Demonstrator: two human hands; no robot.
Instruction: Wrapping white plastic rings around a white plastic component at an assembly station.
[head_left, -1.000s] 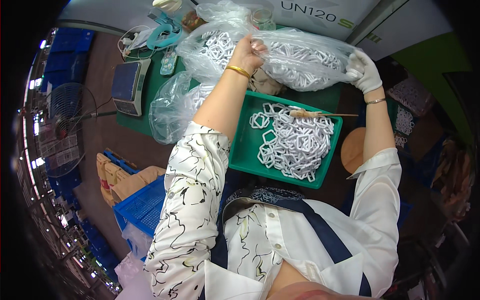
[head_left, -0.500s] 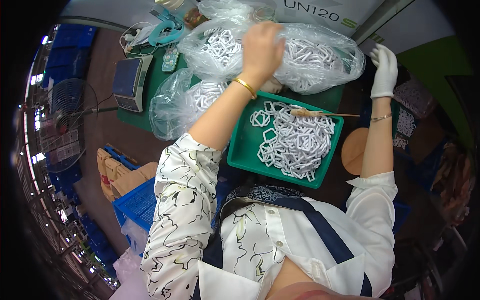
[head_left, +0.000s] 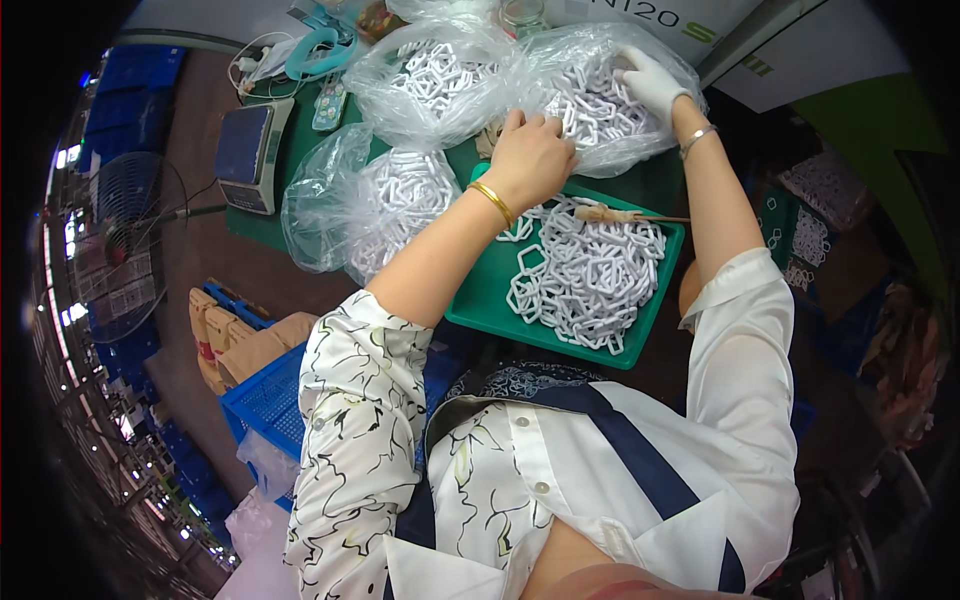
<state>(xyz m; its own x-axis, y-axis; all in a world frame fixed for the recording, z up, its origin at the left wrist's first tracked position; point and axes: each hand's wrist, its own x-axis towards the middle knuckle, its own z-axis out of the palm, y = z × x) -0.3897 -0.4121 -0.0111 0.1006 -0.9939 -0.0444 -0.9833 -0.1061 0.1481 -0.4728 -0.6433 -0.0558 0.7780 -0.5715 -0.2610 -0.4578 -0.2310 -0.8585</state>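
Note:
My bare left hand (head_left: 535,158), with a gold bangle at the wrist, is closed at the near left edge of a clear plastic bag (head_left: 690,70) of white links (head_left: 597,108); its fingertips are partly hidden. Inside that bag's right side, my right hand (head_left: 652,85) in a white glove reaches over the links with its fingers apart. Below both hands stands a green tray (head_left: 477,305) holding a heap of white angular plastic rings (head_left: 590,275). A thin brown stick with a pale wrapped end (head_left: 607,214) lies across the tray's far right corner.
Two more clear bags of white links, one at the back (head_left: 440,80) and one at the left (head_left: 405,195), crowd the green table. A scale (head_left: 250,155), a remote control (head_left: 329,106) and blue tape (head_left: 320,55) lie left. A blue crate (head_left: 265,395) and a fan (head_left: 130,245) stand beyond.
My right hand has swung left from beyond the table's right side into the right bag. My left hand has come down nearer, to the bag's near edge.

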